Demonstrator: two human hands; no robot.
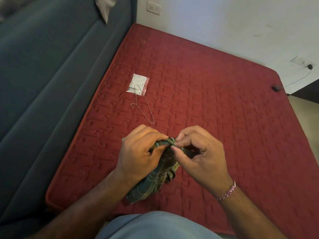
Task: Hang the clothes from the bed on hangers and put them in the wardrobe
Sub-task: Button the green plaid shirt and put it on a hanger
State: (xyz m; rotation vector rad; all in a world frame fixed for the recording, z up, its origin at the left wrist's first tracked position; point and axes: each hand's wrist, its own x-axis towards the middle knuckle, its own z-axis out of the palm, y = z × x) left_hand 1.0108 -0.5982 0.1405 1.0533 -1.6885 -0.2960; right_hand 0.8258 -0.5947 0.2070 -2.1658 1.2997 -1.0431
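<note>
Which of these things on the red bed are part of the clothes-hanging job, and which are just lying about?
Part of the job:
- green checked cloth garment, held by left hand and right hand
- thin wire hanger
- red quilted mattress

Just lying about:
- small white plastic packet
- black charger and cable
- blue sofa
</note>
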